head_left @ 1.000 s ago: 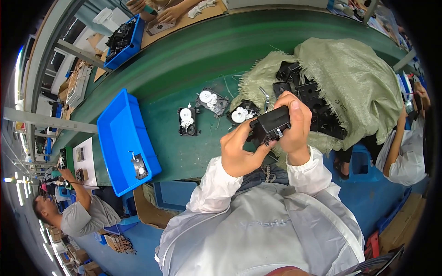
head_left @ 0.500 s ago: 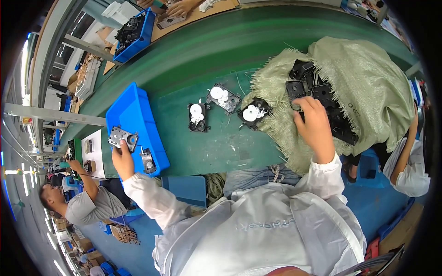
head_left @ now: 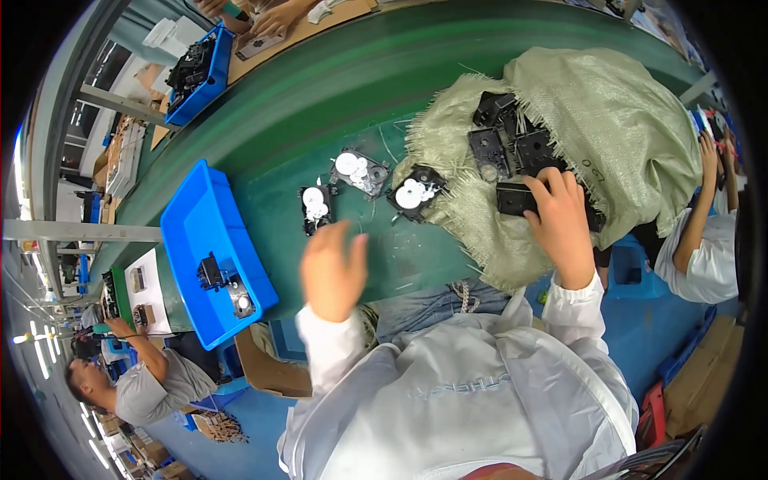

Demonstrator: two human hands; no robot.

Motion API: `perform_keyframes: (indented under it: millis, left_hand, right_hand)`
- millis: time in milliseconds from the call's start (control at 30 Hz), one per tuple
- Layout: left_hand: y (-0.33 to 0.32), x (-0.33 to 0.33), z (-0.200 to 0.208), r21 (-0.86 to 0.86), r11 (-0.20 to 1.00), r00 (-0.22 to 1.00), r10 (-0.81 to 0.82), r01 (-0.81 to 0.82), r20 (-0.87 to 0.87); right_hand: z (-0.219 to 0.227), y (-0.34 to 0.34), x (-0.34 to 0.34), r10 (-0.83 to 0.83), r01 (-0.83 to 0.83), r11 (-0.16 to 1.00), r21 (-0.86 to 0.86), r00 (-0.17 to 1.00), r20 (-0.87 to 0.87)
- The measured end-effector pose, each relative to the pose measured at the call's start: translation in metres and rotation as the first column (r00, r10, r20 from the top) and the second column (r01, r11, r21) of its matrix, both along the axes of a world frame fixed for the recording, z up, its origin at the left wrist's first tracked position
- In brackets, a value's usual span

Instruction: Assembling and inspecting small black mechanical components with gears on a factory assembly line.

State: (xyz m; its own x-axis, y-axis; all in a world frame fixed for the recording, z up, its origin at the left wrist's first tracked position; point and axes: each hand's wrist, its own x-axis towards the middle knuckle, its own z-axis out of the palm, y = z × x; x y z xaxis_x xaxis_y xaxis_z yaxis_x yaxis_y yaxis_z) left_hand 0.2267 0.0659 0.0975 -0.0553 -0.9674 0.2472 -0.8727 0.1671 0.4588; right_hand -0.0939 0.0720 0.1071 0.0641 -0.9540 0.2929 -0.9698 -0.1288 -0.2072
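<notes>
My right hand pinches a black rectangular plastic housing at the mouth of the woven sack. Several more black housings lie in the sack's opening. Blurred by motion, my left hand hovers over the near part of the green table, thumb and fingers apart, with nothing visible in it. Just beyond it lies a black gear unit with white gears. To its right are a grey gear unit and another black gear unit. The blue bin holds a black part and a grey-and-black part.
A green belt runs behind the table. Across it, another person's hands work near a second blue bin. A metal post reaches in at left. Another person sits at left; someone's arm shows at right.
My left hand has let go of a grey part in the blue bin and moved right over the table. My right hand has closed on a black housing. The whole view has shifted.
</notes>
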Motion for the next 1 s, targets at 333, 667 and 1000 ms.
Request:
perform_keyframes:
  millis: [333,667,1000]
  left_hand:
    - [-0.027,-0.044,-0.085,-0.029,0.996,0.987,-0.073,0.078,0.145]
    - [-0.029,-0.052,-0.060,-0.414,0.908,0.979,-0.142,0.070,-0.145]
    - [-0.012,-0.042,-0.033,-0.221,0.959,0.514,-0.103,-0.175,-0.852]
  right_hand:
    - [-0.004,0.008,0.002,0.109,-0.118,0.937,-0.330,0.993,-0.046]
    - [-0.023,0.004,0.009,0.247,-0.134,0.941,-0.310,0.899,0.362]
    - [-0.037,-0.010,0.023,0.333,-0.242,0.927,-0.286,0.882,0.333]
